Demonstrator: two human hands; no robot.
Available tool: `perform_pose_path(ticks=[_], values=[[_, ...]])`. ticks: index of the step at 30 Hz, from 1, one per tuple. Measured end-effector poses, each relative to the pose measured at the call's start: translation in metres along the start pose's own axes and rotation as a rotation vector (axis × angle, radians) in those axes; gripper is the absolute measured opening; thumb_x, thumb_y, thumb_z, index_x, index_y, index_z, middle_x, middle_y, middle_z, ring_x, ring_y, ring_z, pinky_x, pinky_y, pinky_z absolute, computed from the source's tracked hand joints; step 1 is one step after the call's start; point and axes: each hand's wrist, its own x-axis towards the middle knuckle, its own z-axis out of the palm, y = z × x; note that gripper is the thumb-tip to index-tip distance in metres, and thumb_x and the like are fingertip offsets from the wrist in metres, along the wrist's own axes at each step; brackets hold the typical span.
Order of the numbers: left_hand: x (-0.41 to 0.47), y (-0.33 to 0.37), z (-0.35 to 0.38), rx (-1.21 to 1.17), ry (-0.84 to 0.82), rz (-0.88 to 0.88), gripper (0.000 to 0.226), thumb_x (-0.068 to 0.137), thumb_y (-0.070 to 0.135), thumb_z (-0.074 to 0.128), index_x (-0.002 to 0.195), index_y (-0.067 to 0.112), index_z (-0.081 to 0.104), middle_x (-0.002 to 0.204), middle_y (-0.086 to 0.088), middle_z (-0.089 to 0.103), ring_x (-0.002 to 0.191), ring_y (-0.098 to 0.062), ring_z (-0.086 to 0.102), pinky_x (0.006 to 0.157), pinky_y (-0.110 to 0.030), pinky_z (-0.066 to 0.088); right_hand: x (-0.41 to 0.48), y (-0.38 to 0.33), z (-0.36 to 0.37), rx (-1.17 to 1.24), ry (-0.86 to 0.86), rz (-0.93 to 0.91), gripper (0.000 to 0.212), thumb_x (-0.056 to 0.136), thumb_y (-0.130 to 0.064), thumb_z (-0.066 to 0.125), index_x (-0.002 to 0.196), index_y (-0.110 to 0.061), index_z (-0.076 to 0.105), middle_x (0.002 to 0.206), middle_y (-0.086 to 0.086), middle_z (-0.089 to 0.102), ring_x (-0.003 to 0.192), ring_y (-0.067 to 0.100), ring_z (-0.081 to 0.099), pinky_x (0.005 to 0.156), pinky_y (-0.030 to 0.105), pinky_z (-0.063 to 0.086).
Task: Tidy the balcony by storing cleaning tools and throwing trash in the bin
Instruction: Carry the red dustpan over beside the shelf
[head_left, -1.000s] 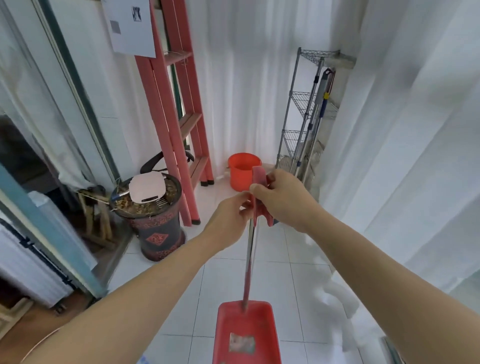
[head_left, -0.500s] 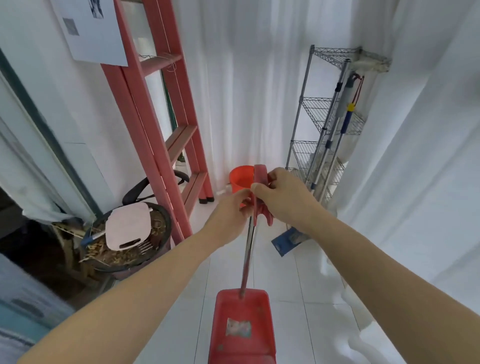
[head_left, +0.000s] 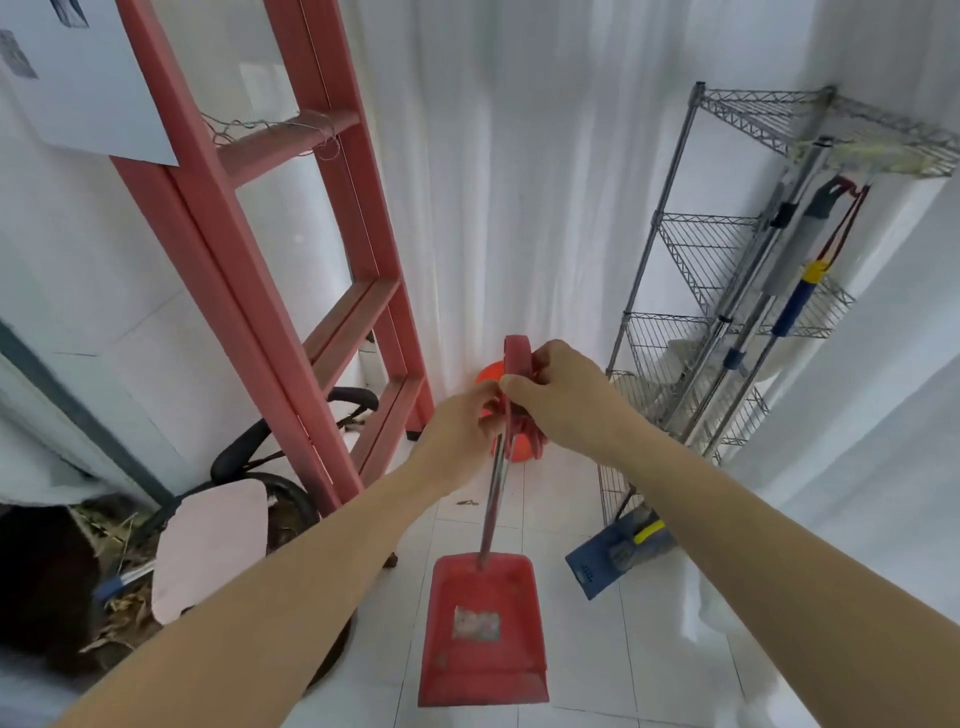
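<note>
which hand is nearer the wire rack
Right. The right hand grips the dustpan handle on the side toward the wire rack; the left hand is on the handle's far side.

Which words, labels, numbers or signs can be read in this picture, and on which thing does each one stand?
No text can be read.
Sticker on the dustpan: worn and blurred, unreadable.
Paper sheet on the wall, top left: dark printed patches only, too small and blurred to read.
Ladder, rack, mops: no writing visible.
</note>
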Motion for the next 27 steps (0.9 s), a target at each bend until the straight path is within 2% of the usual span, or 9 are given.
perform_pose_path(ticks=[4, 9, 17, 19, 23, 25, 27], values=[[0.070, -0.029, -0.002, -0.049, -0.056, -0.038, 0.021, 0.094, 0.007, 0.048, 0.111, 0.011, 0.061, 0.097, -0.004, 0.070, 0.088, -0.016, 0.067, 0.085, -0.027, 0.053, 0.071, 0.007, 0.004, -0.035, 0.010, 0.040, 0.025, 0.088, -0.029, 0.054, 0.100, -0.007, 0.052, 0.073, 0.001, 0.060, 0.061, 0.014, 0.058, 0.052, 0.024, 0.040], [0.155, -0.061, -0.003, -0.054, -0.144, -0.053, 0.022, 0.094, 0.010, 0.048, 0.111, 0.012, 0.061, 0.099, -0.006, 0.070, 0.091, -0.019, 0.066, 0.084, -0.027, 0.051, 0.154, 0.019, 0.004, -0.021, 0.006, 0.118, 0.027, 0.087, -0.029, 0.054, 0.102, -0.007, 0.049, 0.084, 0.011, 0.066, 0.065, 0.024, 0.063, 0.062, 0.034, 0.052], [0.275, -0.092, 0.015, -0.140, -0.250, -0.128, 0.029, 0.092, 0.005, 0.048, 0.116, 0.014, 0.062, 0.106, -0.008, 0.070, 0.098, -0.022, 0.066, 0.092, -0.032, 0.049, 0.263, 0.051, -0.012, -0.025, 0.020, 0.212, 0.029, 0.088, -0.031, 0.053, 0.106, -0.009, 0.047, 0.091, 0.011, 0.067, 0.076, 0.025, 0.065, 0.062, 0.029, 0.049], [0.305, -0.101, 0.023, -0.127, -0.248, -0.132, 0.027, 0.091, 0.005, 0.048, 0.112, 0.015, 0.062, 0.103, -0.007, 0.070, 0.095, -0.021, 0.066, 0.087, -0.028, 0.050, 0.294, 0.063, -0.016, -0.006, 0.006, 0.211, 0.029, 0.088, -0.030, 0.054, 0.105, -0.008, 0.046, 0.091, 0.012, 0.067, 0.074, 0.027, 0.065, 0.062, 0.034, 0.053], [0.357, -0.116, 0.046, -0.124, -0.256, -0.176, 0.026, 0.092, 0.003, 0.045, 0.110, 0.011, 0.062, 0.095, -0.004, 0.068, 0.080, -0.011, 0.062, 0.068, -0.005, 0.044, 0.353, 0.093, -0.022, -0.001, -0.054, 0.235, 0.029, 0.087, -0.029, 0.054, 0.104, -0.007, 0.045, 0.088, 0.014, 0.066, 0.071, 0.030, 0.066, 0.071, 0.045, 0.057], [0.372, -0.124, 0.055, -0.093, -0.238, -0.193, 0.025, 0.093, 0.005, 0.046, 0.108, 0.017, 0.062, 0.086, 0.008, 0.064, 0.072, -0.001, 0.057, 0.065, -0.005, 0.043, 0.370, 0.103, -0.023, -0.011, -0.084, 0.251, 0.030, 0.088, -0.028, 0.054, 0.105, -0.006, 0.044, 0.090, 0.015, 0.066, 0.073, 0.031, 0.066, 0.073, 0.045, 0.056], [0.394, -0.133, 0.068, -0.086, -0.226, -0.228, 0.024, 0.092, 0.007, 0.047, 0.098, 0.025, 0.062, 0.078, 0.016, 0.059, 0.072, -0.002, 0.058, 0.068, -0.010, 0.044, 0.393, 0.115, -0.025, -0.017, -0.107, 0.263, 0.030, 0.089, -0.027, 0.053, 0.107, -0.005, 0.044, 0.091, 0.014, 0.065, 0.075, 0.030, 0.066, 0.072, 0.044, 0.056]])
